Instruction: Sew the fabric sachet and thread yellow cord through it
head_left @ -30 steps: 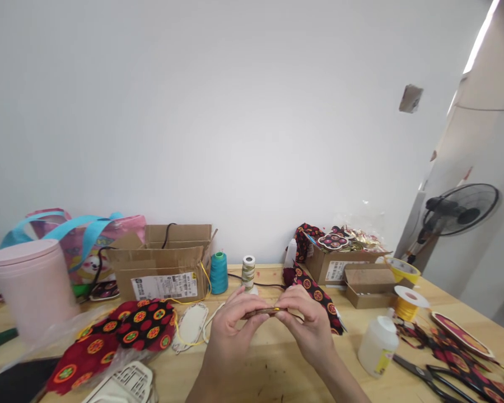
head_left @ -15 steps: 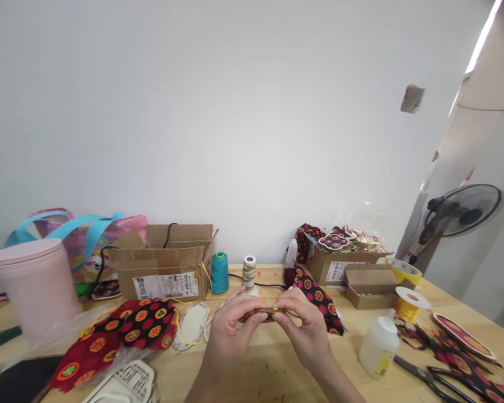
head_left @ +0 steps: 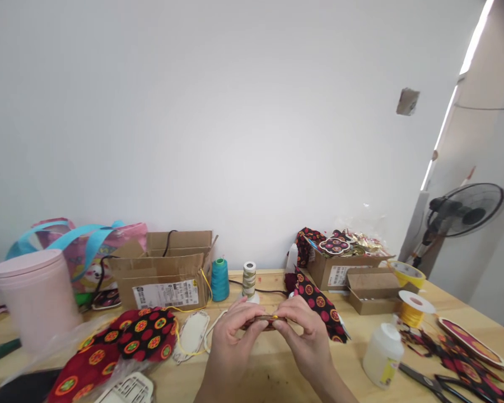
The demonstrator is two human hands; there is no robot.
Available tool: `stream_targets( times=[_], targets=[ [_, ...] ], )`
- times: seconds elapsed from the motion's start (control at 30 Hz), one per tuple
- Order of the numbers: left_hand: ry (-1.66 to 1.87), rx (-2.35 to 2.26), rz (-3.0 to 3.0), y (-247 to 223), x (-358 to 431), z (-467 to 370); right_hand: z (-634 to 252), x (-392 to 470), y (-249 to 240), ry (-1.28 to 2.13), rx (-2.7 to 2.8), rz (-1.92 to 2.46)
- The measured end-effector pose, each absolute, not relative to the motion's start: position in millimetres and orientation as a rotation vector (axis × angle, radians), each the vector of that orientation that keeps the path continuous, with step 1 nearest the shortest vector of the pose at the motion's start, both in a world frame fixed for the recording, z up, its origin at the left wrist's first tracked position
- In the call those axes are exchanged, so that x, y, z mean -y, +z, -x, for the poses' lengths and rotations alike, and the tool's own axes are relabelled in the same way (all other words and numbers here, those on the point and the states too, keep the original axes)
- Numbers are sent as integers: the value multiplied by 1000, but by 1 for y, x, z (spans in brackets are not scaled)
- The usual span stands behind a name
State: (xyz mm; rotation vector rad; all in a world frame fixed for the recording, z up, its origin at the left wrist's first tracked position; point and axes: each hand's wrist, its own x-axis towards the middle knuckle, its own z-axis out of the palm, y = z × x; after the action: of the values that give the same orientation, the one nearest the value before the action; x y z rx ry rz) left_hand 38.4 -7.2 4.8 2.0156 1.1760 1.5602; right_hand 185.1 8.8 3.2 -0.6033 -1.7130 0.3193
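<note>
My left hand [head_left: 231, 336] and my right hand [head_left: 304, 330] meet above the wooden table [head_left: 273, 369] and pinch the two ends of a small flat fabric-covered piece [head_left: 264, 321], dark with red dots and a yellow cord at its edge. It is held level, edge-on to the camera. Just behind my right hand lies a strip of black cloth with red and orange circles [head_left: 319, 302]. Pieces of the same patterned cloth [head_left: 121, 338] lie to the left, beside a white oval cut-out [head_left: 192, 330].
At the back stand a cardboard box [head_left: 163, 274], a teal thread spool [head_left: 220, 280], a pale spool [head_left: 248, 278] and a box of patterned pieces [head_left: 340, 263]. A pink tub [head_left: 33, 296] is left. A white glue bottle [head_left: 382, 354], yellow cord reel [head_left: 412, 309] and scissors [head_left: 437, 382] are right.
Both hands stay pinched on the piece and have sunk slightly in the view as the camera tilted up a little. Nothing on the table has moved.
</note>
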Motion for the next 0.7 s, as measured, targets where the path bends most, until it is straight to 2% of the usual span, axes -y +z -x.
stream_targets(
  times=[0.23, 0.7],
  targets=[
    [1574, -1354, -1849, -2, 3, -42, -181, -9, 0, 291, 1671, 653],
    [1662, -1097, -2179, 1, -3, -39, -185, -18, 3, 86, 1740, 566]
  ],
)
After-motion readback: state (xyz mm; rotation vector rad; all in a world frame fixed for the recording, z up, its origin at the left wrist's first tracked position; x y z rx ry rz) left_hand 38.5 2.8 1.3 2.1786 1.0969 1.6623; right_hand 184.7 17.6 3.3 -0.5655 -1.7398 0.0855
